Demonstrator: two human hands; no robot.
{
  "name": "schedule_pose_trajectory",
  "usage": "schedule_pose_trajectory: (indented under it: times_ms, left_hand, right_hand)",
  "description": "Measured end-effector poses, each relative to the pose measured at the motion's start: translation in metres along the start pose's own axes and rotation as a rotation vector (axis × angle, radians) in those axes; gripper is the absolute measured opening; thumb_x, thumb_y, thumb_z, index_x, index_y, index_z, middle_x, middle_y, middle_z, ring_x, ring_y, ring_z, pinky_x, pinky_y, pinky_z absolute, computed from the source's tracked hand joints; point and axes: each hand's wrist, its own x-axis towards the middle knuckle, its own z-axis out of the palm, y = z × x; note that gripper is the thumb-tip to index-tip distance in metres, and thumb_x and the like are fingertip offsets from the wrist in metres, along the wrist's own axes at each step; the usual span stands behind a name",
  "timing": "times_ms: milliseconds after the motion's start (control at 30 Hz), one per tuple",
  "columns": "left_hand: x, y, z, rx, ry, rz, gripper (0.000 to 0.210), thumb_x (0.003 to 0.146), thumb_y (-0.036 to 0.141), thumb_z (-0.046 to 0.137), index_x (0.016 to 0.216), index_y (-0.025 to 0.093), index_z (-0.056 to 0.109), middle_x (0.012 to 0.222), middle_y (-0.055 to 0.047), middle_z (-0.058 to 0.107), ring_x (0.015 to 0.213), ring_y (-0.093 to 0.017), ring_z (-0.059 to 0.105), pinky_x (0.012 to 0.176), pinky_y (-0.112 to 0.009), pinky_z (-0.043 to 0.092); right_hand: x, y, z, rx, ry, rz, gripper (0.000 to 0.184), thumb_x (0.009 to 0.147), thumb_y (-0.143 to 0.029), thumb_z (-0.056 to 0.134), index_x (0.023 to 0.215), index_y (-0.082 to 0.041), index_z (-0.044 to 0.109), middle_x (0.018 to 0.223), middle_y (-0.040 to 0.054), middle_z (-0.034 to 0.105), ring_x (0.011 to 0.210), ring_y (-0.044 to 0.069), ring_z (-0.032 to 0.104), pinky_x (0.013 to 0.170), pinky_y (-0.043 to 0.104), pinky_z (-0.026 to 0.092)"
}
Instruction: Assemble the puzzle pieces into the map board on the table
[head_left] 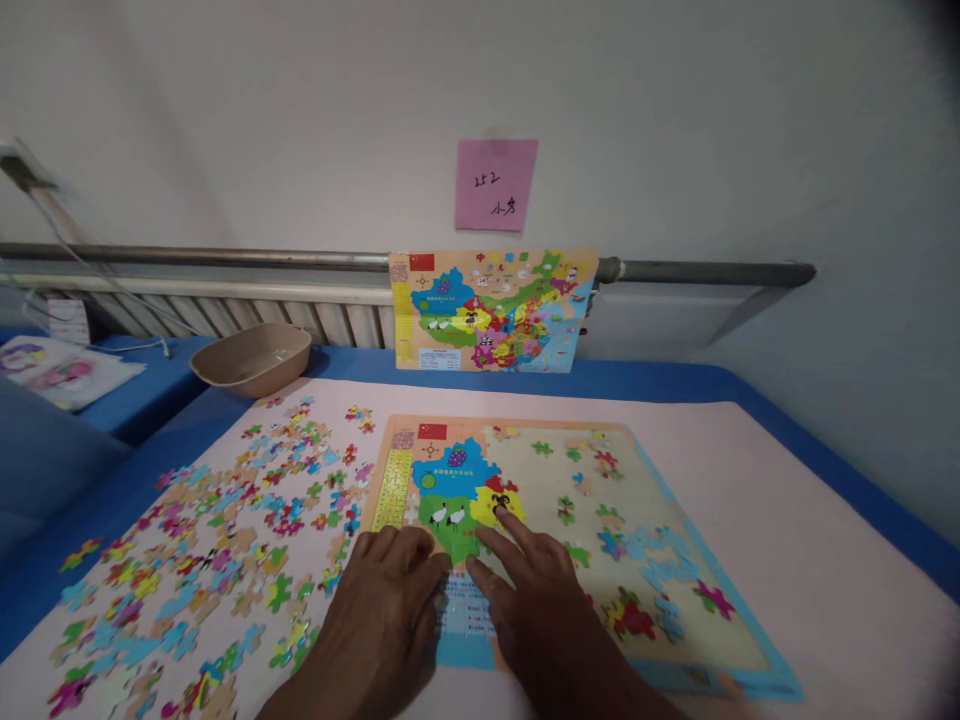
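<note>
A partly assembled map jigsaw puzzle (454,470) lies in its tray (720,590), its left side joined and its right side bare with loose pieces. My left hand (386,600) rests over the lower left of the joined part, fingers curled and thumb tip close to the index finger; whatever is under them is hidden. My right hand (532,585) lies on the puzzle with fingers spread, one fingertip at the yellow section (501,500) and others on the lower edge of the green section (442,514). The two hands nearly meet at the thumbs.
Many loose puzzle pieces (225,540) are scattered left of the tray. A beige basin (255,358) stands at the back left. A printed reference map (487,312) leans upright at the back, below a pink note (496,185) on the wall. A metal rail (697,272) runs along the wall.
</note>
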Motion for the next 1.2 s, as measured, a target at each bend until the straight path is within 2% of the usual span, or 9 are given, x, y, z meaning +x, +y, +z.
schedule_pose_trajectory:
  times_ms: [133,533,833,1000,1200]
  left_hand:
    - [0.001,0.0,0.0,-0.008,-0.011,-0.012,0.021,0.102,0.019,0.048,0.11,0.026,0.067,0.119,-0.008,0.066,0.105,-0.029,0.058,0.091,-0.053,0.041]
    - [0.004,0.0,0.001,0.026,0.008,0.0,0.02,0.102,0.017,0.05,0.109,0.025,0.067,0.12,-0.009,0.067,0.105,-0.03,0.058,0.09,-0.053,0.042]
    - [0.003,0.0,-0.001,0.025,-0.004,0.003,0.018,0.102,0.018,0.05,0.107,0.026,0.066,0.119,-0.007,0.066,0.105,-0.029,0.058,0.091,-0.05,0.04]
    - [0.004,0.001,-0.001,0.023,-0.02,0.002,0.017,0.103,0.019,0.05,0.107,0.025,0.065,0.12,-0.008,0.066,0.107,-0.029,0.057,0.091,-0.05,0.039]
    - [0.005,-0.001,-0.001,0.059,-0.019,0.003,0.019,0.105,0.019,0.048,0.107,0.025,0.066,0.123,-0.008,0.067,0.108,-0.029,0.057,0.09,-0.05,0.038]
  right_hand:
    - [0.001,-0.001,0.0,0.001,0.014,0.011,0.053,0.091,-0.007,0.063,0.139,-0.03,0.069,0.156,0.0092,0.061,0.154,0.039,0.042,0.117,0.063,0.04]
    - [0.001,-0.002,-0.008,0.027,-0.036,0.047,0.058,0.088,-0.004,0.061,0.141,-0.029,0.068,0.157,0.0087,0.059,0.155,0.04,0.04,0.117,0.067,0.04]
    - [0.0,-0.002,-0.004,0.022,0.006,0.033,0.057,0.088,-0.005,0.062,0.14,-0.028,0.068,0.155,0.0092,0.061,0.154,0.038,0.042,0.118,0.063,0.04]
    - [0.001,-0.005,-0.009,0.041,-0.013,0.046,0.058,0.087,-0.004,0.062,0.14,-0.027,0.068,0.156,0.0082,0.061,0.154,0.038,0.041,0.119,0.064,0.039]
    - [0.0,-0.003,-0.006,0.039,-0.012,0.051,0.059,0.087,-0.004,0.064,0.141,-0.028,0.067,0.157,0.0075,0.06,0.153,0.039,0.041,0.118,0.064,0.038]
